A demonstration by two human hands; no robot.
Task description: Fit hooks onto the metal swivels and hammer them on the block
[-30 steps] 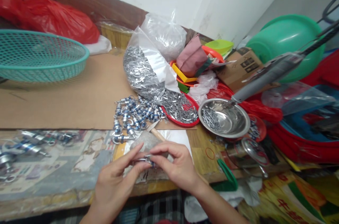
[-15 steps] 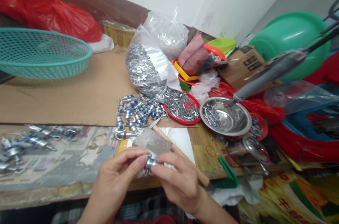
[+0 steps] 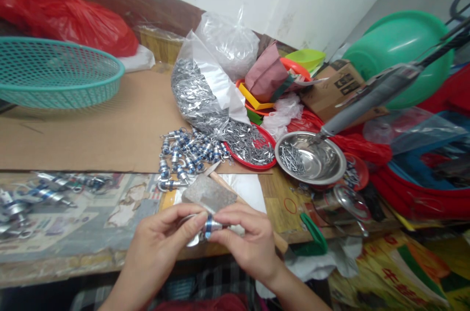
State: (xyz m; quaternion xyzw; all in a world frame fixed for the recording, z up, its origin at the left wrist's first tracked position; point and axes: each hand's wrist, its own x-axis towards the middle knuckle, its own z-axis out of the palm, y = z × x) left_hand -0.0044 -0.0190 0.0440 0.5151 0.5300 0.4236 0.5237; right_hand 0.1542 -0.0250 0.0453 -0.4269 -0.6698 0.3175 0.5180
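Grip on the part (image 3: 209, 227) has shifted a bit. Left hand (image 3: 157, 240) pinches its nine o'clock end. The part, at six o'clock from the block (image 3: 209, 193), looks light, hard and slick: hold its ends. Right hand (image 3: 255, 241) pinches its three o'clock end.

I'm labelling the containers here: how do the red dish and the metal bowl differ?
The red dish looks shallow; the metal bowl looks deeper and shiny. Small flat metal pieces heap over the dish, while thin pins lie in the left part of the bowl. Both are round and hold loose metal parts.
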